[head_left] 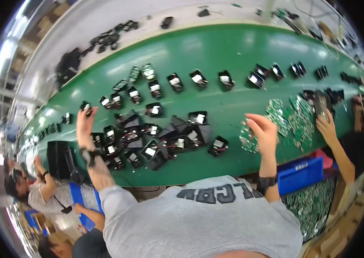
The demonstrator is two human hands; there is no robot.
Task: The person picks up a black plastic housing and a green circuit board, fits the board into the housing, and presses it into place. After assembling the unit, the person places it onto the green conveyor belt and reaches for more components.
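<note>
Stretched out to the far left, my left hand (85,124) has its fingers round a small black plastic housing (86,108). My right hand (262,131) is at the right, over the near edge of a pile of green circuit boards (248,139). Its thumb and fingers are bent together in a pinch; whatever is between them is too small to make out. Between my hands lies a cluster of open black housings with boards and wires inside, one housing (218,146) nearest the right hand. More housings (226,80) stand in a row farther back.
The green table (216,47) curves across the view. Larger piles of circuit boards (300,122) lie at right, where a co-worker's hand (327,127) holds a dark part. A blue bin (300,175) sits below the edge. A black box (58,160) and other people are at left.
</note>
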